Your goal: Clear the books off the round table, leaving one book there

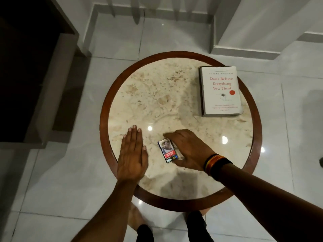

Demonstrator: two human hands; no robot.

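Note:
A round table (251, 165) with a marble top and a dark wooden rim fills the middle of the view. A white book (221, 91) with red title lettering lies flat at its far right; another book seems to lie under it. My left hand (132, 154) lies flat, palm down, fingers together, on the near left of the tabletop and holds nothing. My right hand (188, 149) curls around a small dark printed pack (168, 151) lying on the near middle of the table, thumb at its near end and fingers at its far end.
Glossy white floor tiles (61, 180) surround the table. A dark wooden piece of furniture (35, 84) stands at the left. White walls with skirting (244, 51) run along the back and right. My legs and a bare foot (136, 219) show under the table's near edge.

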